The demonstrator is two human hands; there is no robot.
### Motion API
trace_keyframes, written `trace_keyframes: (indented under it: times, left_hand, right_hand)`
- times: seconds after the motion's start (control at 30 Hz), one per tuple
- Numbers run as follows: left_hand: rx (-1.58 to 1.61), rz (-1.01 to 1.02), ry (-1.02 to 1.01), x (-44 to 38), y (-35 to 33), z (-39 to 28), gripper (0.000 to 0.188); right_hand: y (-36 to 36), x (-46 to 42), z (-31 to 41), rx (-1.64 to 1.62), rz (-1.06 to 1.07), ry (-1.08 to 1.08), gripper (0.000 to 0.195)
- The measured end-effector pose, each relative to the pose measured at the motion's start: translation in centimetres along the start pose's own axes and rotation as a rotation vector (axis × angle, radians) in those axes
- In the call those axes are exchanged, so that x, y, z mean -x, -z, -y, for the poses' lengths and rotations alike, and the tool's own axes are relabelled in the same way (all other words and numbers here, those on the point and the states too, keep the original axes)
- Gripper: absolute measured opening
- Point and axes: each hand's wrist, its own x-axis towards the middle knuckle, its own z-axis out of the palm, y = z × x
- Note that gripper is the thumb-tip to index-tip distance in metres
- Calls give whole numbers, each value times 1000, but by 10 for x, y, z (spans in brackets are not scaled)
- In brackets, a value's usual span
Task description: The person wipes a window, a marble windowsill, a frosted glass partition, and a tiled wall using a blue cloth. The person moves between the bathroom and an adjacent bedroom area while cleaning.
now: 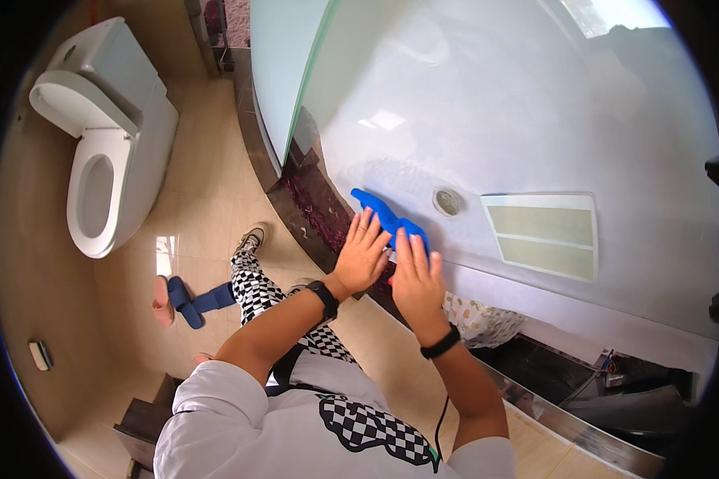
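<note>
A bunched blue cloth (pixel 389 218) lies against a glossy white panel (pixel 515 138) in front of me. My left hand (pixel 362 254) rests on the cloth's lower left part, fingers stretched out over it. Just to its right, my right hand (pixel 418 281) holds the cloth's lower right end against the panel, with extended fingers. Both palms face away from me, so the undersides of my fingers are hidden. A round recessed fitting (pixel 446 202) is a little right of the cloth, and a pale rectangular framed piece (pixel 542 236) is farther right.
At left stands a white toilet (pixel 99 179) with its lid raised. Slippers (pixel 183 302) lie on the tiled floor. A frosted glass panel (pixel 287 72) rises above a dark curved sill (pixel 257 143). A patterned bag (pixel 479 320) and dark items (pixel 629 407) are at lower right.
</note>
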Motion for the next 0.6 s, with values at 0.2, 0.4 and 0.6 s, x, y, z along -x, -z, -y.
trace_keyframes:
  times: [0.2, 0.4, 0.6]
  left_hand:
    - [76, -62, 45, -9, 14, 15, 44]
    - [152, -333, -136, -81, 44, 11, 43]
    - [142, -233, 77, -26, -3, 71, 45]
  right_hand:
    - [-6, -32, 11, -36, -45, -38, 48]
    - [28, -80, -10, 131, -133, -179, 54]
    - [-49, -69, 30, 95, 14, -32, 53]
